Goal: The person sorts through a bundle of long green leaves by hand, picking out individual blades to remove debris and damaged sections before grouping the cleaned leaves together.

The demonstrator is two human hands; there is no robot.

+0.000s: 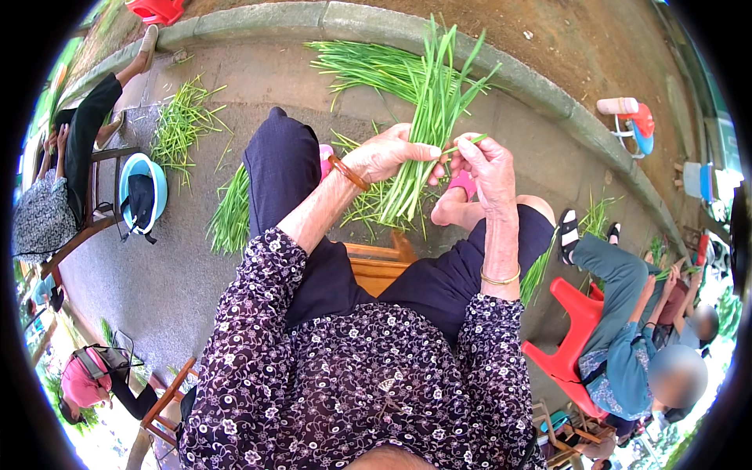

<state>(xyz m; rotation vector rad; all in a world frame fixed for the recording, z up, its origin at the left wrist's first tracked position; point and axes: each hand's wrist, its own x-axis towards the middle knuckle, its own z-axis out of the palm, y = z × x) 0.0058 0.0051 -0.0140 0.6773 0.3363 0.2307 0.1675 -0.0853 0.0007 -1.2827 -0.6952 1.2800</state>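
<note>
My left hand (390, 154) grips a thick bunch of garlic chives (433, 111), thumb across the stalks. The leafy tips point away from me and the pale stalk ends hang toward my lap. Close beside it, my right hand (486, 167) pinches a single chive blade (472, 143) between thumb and fingertips. Beyond the bunch, a larger heap of chives (367, 66) lies on the ground by the curb. Loose yellow-green trimmings (376, 205) are scattered below my hands. Another bundle of chives (233, 214) rests beside my left knee, partly hidden by it.
A stone curb (376, 20) arcs across the far side. To the left are a trimmings pile (187, 120) and a light-blue basin (161, 194) with a black bag. At right, a person sits on a red plastic stool (573, 335). A wooden stool (379, 267) shows between my legs.
</note>
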